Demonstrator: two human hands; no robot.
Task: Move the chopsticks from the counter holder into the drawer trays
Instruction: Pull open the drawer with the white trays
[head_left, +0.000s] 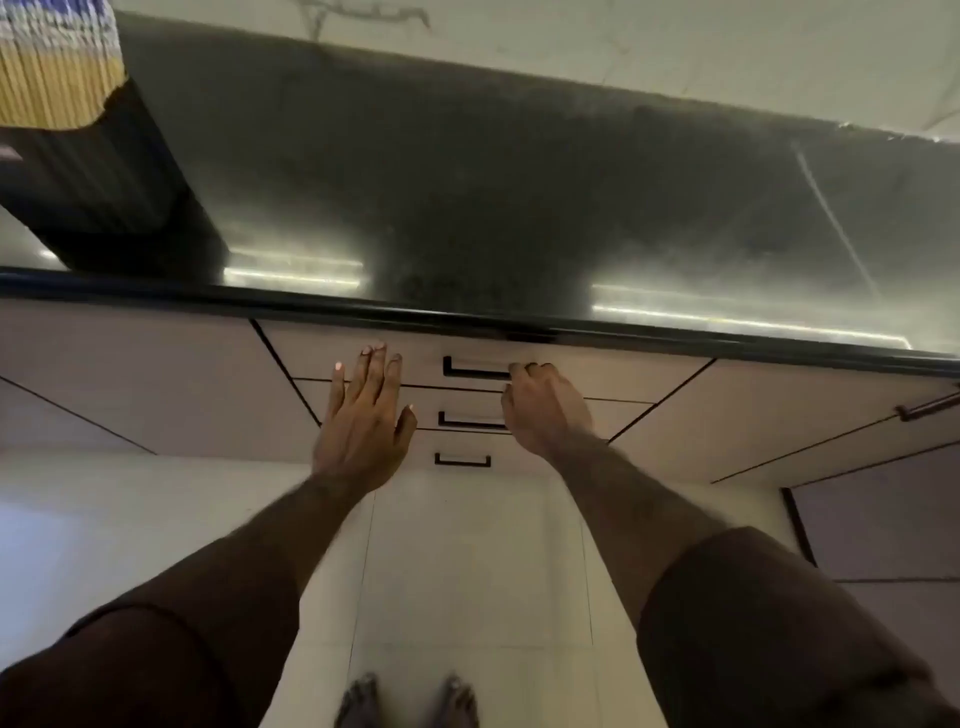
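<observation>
A black holder (104, 176) stands on the dark counter at the far left, packed with several pale yellow chopsticks (52, 67) that have bluish tips. Under the counter edge is a stack of three closed drawers. The top drawer (415, 358) has a black bar handle (475, 370). My right hand (545, 405) is curled around the right end of that handle. My left hand (363, 421) is flat with fingers spread, resting against the drawer fronts left of the handles. No trays are visible.
The glossy dark counter (493, 208) reflects light strips near its front edge. Two lower drawer handles (470, 420) sit below the top one. Cabinet doors flank the drawers, with a bar handle (930, 405) at the right. My bare feet stand on pale floor tiles.
</observation>
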